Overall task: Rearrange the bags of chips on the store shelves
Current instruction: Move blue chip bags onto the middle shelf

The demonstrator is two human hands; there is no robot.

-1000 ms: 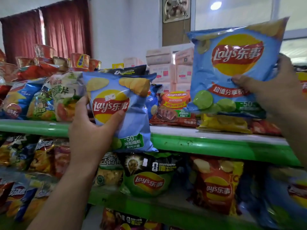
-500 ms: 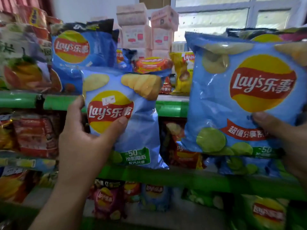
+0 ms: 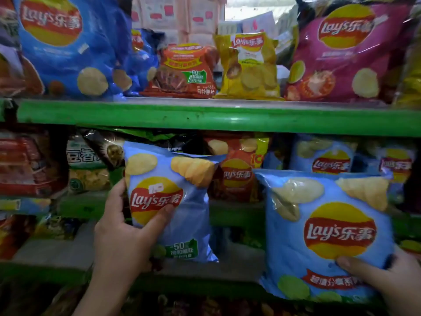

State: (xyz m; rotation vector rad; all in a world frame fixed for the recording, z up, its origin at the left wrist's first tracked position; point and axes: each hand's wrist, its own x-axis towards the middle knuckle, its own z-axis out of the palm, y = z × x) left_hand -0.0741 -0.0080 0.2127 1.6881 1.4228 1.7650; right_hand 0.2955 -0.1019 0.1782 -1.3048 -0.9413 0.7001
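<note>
The light is dim and soft. The brightest spot is the window (image 3: pixel 248 10) at the top, behind the goods, and it is washed out to white. The top shelf (image 3: pixel 205 117) receives some of this light. Under its green edge there is deep shadow, and the bottom of the view is almost black. The pink bag (image 3: pixel 348 53) has pale glare on its foil. The small bag (image 3: pixel 168 201) and the large bag (image 3: pixel 325 236) in front are evenly lit and fairly sharp. Toward the left and right edges the goods look smeared and stretched.
</note>
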